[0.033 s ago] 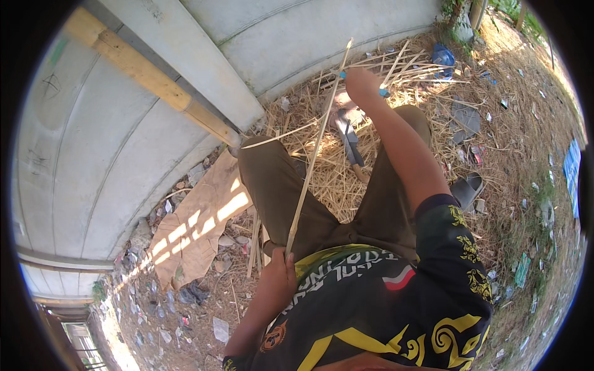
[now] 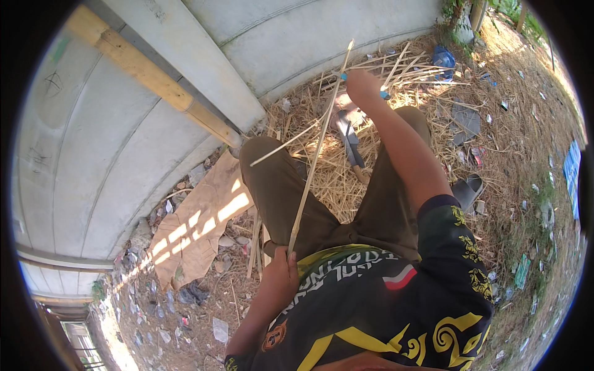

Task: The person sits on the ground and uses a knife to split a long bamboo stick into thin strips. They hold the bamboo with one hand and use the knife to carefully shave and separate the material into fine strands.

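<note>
My left hand is closed at my waist around the near end of a long pale strip that looks like split bamboo. The strip slants up between my knees, its far tip beyond my right hand. Stretched far forward, my right hand is a fist around a teal-handled tool; teal shows on both sides of the fist, and its working part is hidden. A thinner sliver angles off beside the strip, over my left knee. Between my legs a large dark-bladed knife lies on pale shavings.
More pale strips are heaped beyond my right hand, near a blue plastic item. A concrete wall and a bamboo pole stand ahead and left. Flattened cardboard lies left; a dark sandal lies right.
The thin sliver's free end has swung down and slightly right over my left knee, and it looks straighter. The long strip has shifted slightly right. Both hands stay nearly in place.
</note>
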{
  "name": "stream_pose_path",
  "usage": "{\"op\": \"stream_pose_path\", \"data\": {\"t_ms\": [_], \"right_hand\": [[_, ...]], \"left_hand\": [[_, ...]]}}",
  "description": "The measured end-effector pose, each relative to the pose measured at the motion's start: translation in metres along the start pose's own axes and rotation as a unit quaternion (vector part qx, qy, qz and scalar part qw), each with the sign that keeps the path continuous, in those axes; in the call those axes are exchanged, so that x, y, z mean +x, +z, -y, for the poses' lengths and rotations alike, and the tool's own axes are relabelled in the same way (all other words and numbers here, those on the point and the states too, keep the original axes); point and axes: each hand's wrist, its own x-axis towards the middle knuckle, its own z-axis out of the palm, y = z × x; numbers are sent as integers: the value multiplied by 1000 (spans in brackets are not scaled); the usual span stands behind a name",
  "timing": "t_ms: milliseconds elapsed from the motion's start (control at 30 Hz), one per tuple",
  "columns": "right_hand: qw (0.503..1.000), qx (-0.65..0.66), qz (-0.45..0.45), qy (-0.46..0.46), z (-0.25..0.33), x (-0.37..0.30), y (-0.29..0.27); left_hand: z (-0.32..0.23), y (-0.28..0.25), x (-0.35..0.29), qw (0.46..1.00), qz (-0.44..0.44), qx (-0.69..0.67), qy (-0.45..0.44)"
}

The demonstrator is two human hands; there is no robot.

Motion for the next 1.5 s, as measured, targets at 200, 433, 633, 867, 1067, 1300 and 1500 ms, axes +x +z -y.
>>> {"op": "stream_pose_path", "data": {"t_ms": [200, 433, 633, 867, 1067, 1300, 1500], "right_hand": [[997, -44, 23, -62, 9, -11, 5], [993, -90, -49, -56, -23, 9, -14], [964, 81, -3, 254, -94, 21, -36], [965, 189, -19, 182, -87, 13, -36], [966, 240, -89, 26, -28, -13, -44], [992, 90, -66, -64, 18, -38, -45], [981, 73, -72, -167, 45, -62, -46]], "left_hand": [[6, 8, 29, 999, -28, -28, 30], [15, -7, -14, 999, 18, 33, -32], [89, 18, -120, 985, 73, 93, -124], [58, 28, -70, 991, -17, -33, -130], [29, 26, 38, 963, 0, -267, 46], [-30, 8, 167, 947, -20, -257, 191], [-51, -4, 195, 936, 32, -337, 101]]}}
